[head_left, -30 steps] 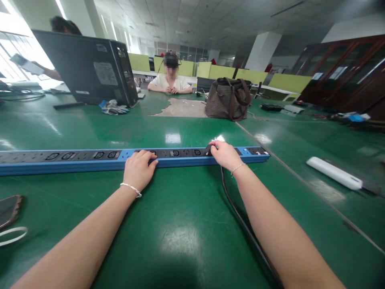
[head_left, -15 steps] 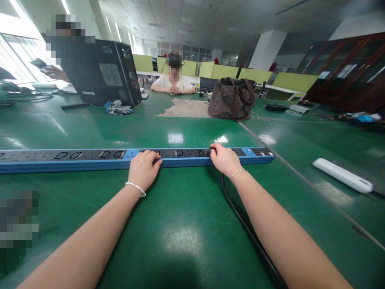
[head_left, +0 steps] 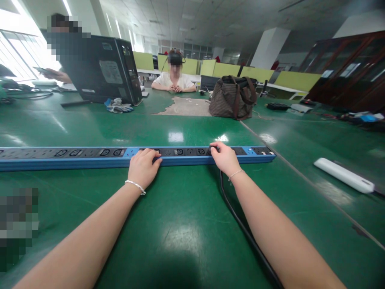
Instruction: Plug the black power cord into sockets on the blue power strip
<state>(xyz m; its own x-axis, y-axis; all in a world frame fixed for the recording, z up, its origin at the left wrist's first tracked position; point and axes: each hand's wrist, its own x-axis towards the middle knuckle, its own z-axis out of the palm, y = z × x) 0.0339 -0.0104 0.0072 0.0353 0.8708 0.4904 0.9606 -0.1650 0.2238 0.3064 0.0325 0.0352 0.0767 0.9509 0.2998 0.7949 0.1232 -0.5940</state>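
A long blue power strip (head_left: 186,160) with a row of black sockets lies across the green table. My left hand (head_left: 144,165) is closed over the strip, gripping it just right of a blue socket section, fingers across its top and thumb at the near side. In my right hand (head_left: 224,156) is a black plug (head_left: 213,149), held at a socket toward the strip's right end. Whether its pins are fully in the socket is hidden by the fingers. From the plug a black power cord (head_left: 234,214) hangs down and runs under my right forearm toward me.
A white power strip (head_left: 344,175) lies at the right. Farther back stand a black computer case (head_left: 104,72), gloves (head_left: 118,105) and a brown bag (head_left: 231,97). A person (head_left: 173,78) sits across the table; another person (head_left: 57,74) is behind the case. The table (head_left: 180,200) has a seam at right.
Both hands keep almost the same places on the strip, and the plug stays in my right hand. The view shifts very slightly. Behind the computer case, the other person's hand has moved a little.
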